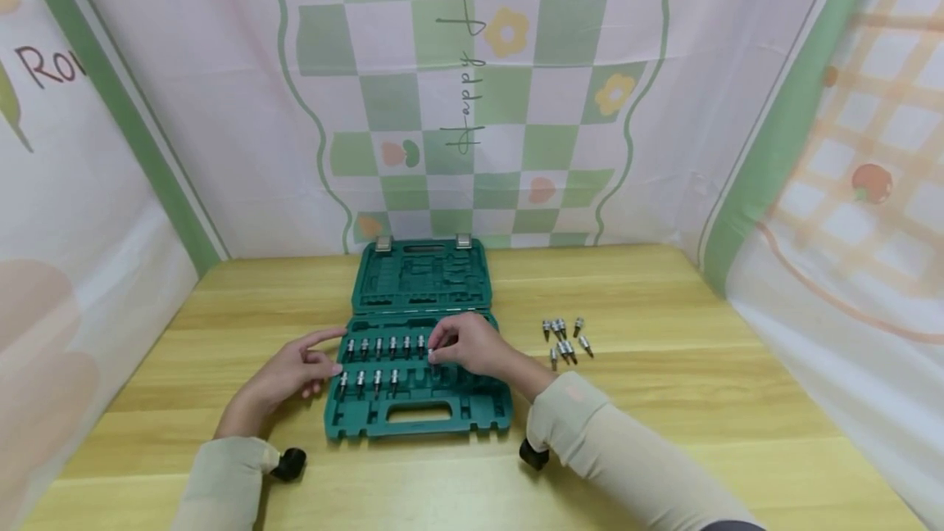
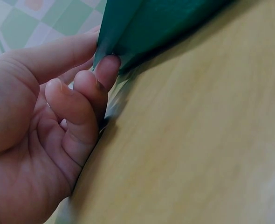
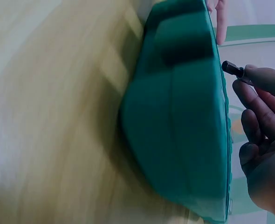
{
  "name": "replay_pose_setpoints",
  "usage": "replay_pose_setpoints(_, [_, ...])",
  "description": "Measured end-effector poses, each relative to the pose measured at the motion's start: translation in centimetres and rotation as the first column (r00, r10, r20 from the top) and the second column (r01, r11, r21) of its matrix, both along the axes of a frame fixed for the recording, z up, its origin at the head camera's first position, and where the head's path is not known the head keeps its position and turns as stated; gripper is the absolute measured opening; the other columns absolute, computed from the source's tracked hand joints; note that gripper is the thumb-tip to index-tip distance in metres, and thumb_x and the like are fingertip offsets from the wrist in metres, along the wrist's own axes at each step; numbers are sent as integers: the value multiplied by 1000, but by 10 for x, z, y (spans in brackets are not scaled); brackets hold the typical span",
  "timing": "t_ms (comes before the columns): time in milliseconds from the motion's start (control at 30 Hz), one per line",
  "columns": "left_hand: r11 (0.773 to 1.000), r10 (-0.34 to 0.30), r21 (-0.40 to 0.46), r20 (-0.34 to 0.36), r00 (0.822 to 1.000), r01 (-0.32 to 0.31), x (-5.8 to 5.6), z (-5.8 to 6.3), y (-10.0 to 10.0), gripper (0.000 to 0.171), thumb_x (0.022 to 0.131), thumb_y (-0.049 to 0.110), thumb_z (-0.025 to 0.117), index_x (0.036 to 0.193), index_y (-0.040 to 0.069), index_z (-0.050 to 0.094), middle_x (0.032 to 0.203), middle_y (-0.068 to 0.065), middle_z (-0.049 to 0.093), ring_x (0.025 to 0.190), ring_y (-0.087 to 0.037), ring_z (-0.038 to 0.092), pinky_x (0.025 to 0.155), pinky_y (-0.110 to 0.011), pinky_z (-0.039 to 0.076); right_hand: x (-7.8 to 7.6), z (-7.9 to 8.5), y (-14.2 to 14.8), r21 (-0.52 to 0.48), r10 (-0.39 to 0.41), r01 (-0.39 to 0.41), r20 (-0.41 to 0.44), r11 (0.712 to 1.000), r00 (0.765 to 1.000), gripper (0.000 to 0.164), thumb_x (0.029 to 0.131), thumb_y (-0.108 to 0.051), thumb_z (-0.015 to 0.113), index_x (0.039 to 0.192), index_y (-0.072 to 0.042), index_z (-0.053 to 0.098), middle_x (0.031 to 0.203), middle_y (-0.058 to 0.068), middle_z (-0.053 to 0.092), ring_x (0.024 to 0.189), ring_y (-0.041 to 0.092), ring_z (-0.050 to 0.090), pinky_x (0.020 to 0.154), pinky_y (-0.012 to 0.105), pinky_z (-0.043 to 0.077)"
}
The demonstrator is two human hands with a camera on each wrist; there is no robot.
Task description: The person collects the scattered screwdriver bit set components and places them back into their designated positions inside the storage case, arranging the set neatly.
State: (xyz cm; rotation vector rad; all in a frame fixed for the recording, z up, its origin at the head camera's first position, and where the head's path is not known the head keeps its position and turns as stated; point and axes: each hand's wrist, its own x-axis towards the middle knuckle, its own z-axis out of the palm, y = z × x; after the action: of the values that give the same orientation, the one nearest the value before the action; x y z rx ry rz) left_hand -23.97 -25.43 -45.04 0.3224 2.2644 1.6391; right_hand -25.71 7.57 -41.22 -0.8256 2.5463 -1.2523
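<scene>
A green tool case (image 1: 354, 416) lies unfolded on the table, with bit sockets (image 1: 378, 347) standing in two rows in its near half. My right hand (image 1: 475, 344) is over the right part of that half. Between thumb and forefinger it pinches a small metal bit socket (image 3: 233, 69), dark tip outward, just above the case's face in the right wrist view. At the case's left edge, my left hand (image 1: 291, 371) rests with forefinger stretched out and thumb touching the rim. Its other fingers (image 2: 77, 112) bend loosely beside the case wall in the left wrist view.
Several loose bit sockets (image 1: 564, 351) lie in a small cluster on the wooden table (image 1: 649, 433), right of the case. The case's lid (image 1: 422, 275) lies opened back, near the printed curtain (image 1: 501, 97) behind the table. Curtains also stand on both sides.
</scene>
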Motion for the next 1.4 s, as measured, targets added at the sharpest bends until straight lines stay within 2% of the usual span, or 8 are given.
replay_pose_setpoints(200, [1000, -6, 7, 1, 1000, 6, -1, -2, -1, 67, 92, 15, 68, 151, 10, 35, 84, -14, 66, 57, -16, 53, 50, -27, 47, 4, -2, -9, 0, -22, 22, 39, 1000, 999, 3, 88, -13, 73, 89, -14, 70, 82, -7, 65, 76, 11, 61, 66, 30, 50])
replay_pose_setpoints(733, [1000, -4, 3, 0, 1000, 4, 0, -2, -2, 68, 92, 16, 68, 151, 10, 35, 85, -15, 66, 57, -16, 53, 51, -27, 48, 13, -5, -29, -12, -70, 71, 32, 997, 997, 4, 87, -12, 75, 85, -12, 71, 78, -7, 65, 71, 10, 59, 61, 28, 49])
replay_pose_setpoints(1000, [1000, -3, -5, -5, 1000, 3, -1, -1, -2, 67, 92, 15, 68, 151, 10, 35, 85, -15, 66, 57, -17, 53, 51, -28, 48, 17, -7, -36, 80, -72, 72, -5, 994, 997, 10, 87, -15, 75, 80, -18, 69, 75, -10, 63, 68, 7, 57, 61, 26, 48])
replay_pose_setpoints(1400, [1000, -4, -11, -8, 1000, 3, -1, 0, -1, 67, 92, 16, 68, 151, 10, 36, 85, -15, 66, 58, -17, 53, 51, -28, 49, 15, -1, -41, 142, -90, 91, -11, 986, 996, 13, 84, -12, 77, 73, -16, 71, 69, -11, 63, 66, 8, 55, 61, 27, 47])
